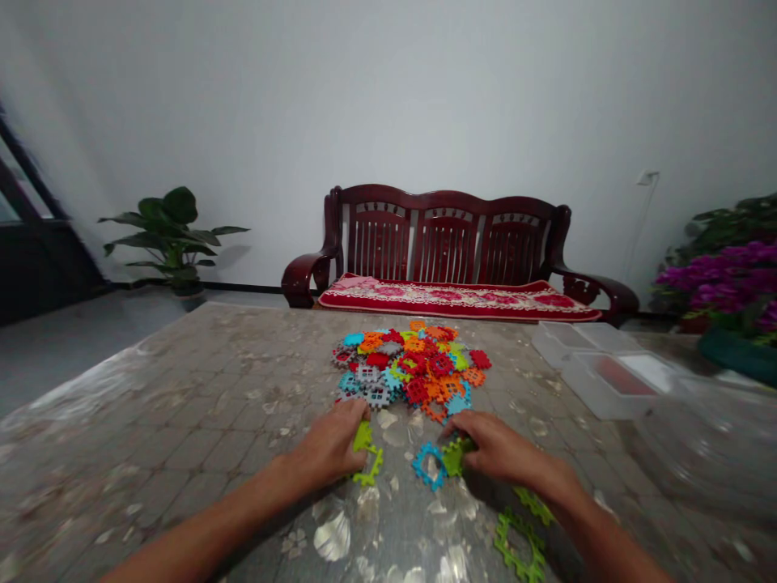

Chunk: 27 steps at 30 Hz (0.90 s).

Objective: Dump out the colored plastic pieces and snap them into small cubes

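My left hand [333, 444] is closed at the edge of lime-green toothed plastic building pieces: a solid piece [363, 437] and an open-framed piece [370, 470]. With bent fingers, my right hand [494, 444] grips another green toothed building piece [452, 458]. Against that piece's left side is a blue ring-shaped piece [430, 466]; whether the two are joined I cannot tell. Beyond both hands lies a heap of red, orange, grey, blue and green toothed pieces [418, 364]. Near my right forearm lie a green open-framed piece [518, 544] and a green piece partly hidden by the arm [534, 505].
The patterned tablecloth [200, 429] covers the table. Clear plastic boxes [607, 380] and a transparent container [698, 445] stand on the right, near a pot of purple flowers [734, 283]. A wooden bench [443, 243] is behind the table, a leafy plant [173, 231] at left.
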Tool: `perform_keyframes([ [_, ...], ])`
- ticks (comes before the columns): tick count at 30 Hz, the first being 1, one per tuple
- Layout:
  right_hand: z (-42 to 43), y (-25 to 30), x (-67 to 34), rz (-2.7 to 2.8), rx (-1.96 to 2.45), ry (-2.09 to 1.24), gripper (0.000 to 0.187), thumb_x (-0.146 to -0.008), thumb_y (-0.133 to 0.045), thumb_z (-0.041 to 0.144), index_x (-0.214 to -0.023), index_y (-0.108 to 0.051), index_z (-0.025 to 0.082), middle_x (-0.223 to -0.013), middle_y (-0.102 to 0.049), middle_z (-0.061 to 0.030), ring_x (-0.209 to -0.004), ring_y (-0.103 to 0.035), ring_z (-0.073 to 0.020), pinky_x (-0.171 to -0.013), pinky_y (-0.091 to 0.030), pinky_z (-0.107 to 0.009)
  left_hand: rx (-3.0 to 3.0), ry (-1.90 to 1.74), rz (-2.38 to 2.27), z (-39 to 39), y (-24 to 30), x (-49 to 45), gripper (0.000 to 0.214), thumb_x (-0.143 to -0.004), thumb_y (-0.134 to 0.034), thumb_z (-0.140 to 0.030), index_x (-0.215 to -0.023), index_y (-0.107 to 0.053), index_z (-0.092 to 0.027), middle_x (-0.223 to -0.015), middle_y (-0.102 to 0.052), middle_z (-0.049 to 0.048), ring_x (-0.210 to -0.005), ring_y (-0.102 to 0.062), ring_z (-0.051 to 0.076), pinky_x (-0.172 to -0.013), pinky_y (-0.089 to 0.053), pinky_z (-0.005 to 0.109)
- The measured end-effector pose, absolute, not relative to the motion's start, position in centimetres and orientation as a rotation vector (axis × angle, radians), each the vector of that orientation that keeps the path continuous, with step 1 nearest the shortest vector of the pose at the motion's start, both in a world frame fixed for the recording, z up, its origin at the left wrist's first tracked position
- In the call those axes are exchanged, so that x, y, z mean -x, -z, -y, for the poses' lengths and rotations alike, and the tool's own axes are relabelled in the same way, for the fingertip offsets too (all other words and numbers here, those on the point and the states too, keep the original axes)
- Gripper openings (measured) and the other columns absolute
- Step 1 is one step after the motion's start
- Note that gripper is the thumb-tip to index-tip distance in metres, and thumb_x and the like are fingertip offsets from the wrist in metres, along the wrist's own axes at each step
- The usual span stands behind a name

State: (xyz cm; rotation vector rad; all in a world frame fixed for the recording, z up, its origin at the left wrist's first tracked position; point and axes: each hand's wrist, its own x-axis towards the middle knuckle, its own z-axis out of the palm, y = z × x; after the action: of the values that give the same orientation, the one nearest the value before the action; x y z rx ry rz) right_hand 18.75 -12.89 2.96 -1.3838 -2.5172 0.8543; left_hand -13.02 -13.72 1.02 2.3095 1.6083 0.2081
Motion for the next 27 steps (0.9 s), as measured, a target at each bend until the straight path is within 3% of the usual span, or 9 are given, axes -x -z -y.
perform_keyframes([
  [5, 11.9, -2.8, -16.1, 2.621, 1.208, -0.945, 0.061, -0.068, -0.062, 0.014, -0.128, -0.065, 0.024, -0.123, -0.064, -0.0057, -0.116, -0.057, -0.0249, -0.102, -0.042, -0.035, -2.426, -0.131, -1.597, 13.9, -1.2, 12.2, 0.043, -0.076, -0.052, -0.011, -0.118, -0.051, -0.022, -0.127, -0.063, 0.0111, -0.12, -0.057, 0.025, -0.101, -0.044, 0.037],
  [7, 11.5, -2.7, -15.0, 2.718, 1.195, -0.923, 0.06, -0.069, -0.068, 0.018, -0.128, -0.065, 0.022, -0.121, -0.061, -0.007, -0.115, -0.055, -0.0257, -0.099, -0.043, -0.035, -2.453, -0.028, -1.607, 13.9, -1.6, 11.7, 0.037, -0.08, -0.049, -0.009, -0.114, -0.055, -0.022, -0.126, -0.063, 0.0115, -0.119, -0.057, 0.026, -0.1, -0.045, 0.038],
  [13, 11.2, -2.8, -13.5, 2.816, 1.266, -0.842, 0.035, -0.066, -0.076, 0.022, -0.1, -0.068, 0.02, -0.106, -0.058, -0.0032, -0.094, -0.052, -0.019, -0.077, -0.04, -0.027, -2.433, 0.11, -1.584, 13.5, -2.6, 11.5, 0.027, -0.081, -0.045, -0.006, -0.097, -0.059, -0.022, -0.113, -0.066, 0.0088, -0.109, -0.06, 0.024, -0.093, -0.047, 0.036],
  [20, 11.5, -1.9, -14.0, 2.58, 1.301, -1.075, 0.032, -0.057, -0.074, 0.016, -0.085, -0.059, 0.022, -0.077, -0.054, 0.0056, -0.069, -0.044, -0.0112, -0.059, -0.029, -0.023, -2.397, 0.102, -1.288, 13.7, -3.6, 14.2, 0.043, -0.068, -0.059, -0.014, -0.109, -0.058, -0.025, -0.122, -0.06, 0.0069, -0.112, -0.058, 0.024, -0.092, -0.048, 0.034],
  [27, 6.5, -1.9, -13.0, 1.978, 1.343, -1.099, 0.027, -0.063, -0.069, 0.019, -0.087, -0.058, 0.02, -0.079, -0.058, 0.0038, -0.073, -0.053, -0.0133, -0.064, -0.04, -0.024, -2.456, 0.215, -1.388, 13.7, -2.9, 13.3, 0.029, -0.076, -0.052, -0.007, -0.101, -0.058, -0.022, -0.12, -0.061, 0.0098, -0.106, -0.06, 0.025, -0.09, -0.051, 0.039],
])
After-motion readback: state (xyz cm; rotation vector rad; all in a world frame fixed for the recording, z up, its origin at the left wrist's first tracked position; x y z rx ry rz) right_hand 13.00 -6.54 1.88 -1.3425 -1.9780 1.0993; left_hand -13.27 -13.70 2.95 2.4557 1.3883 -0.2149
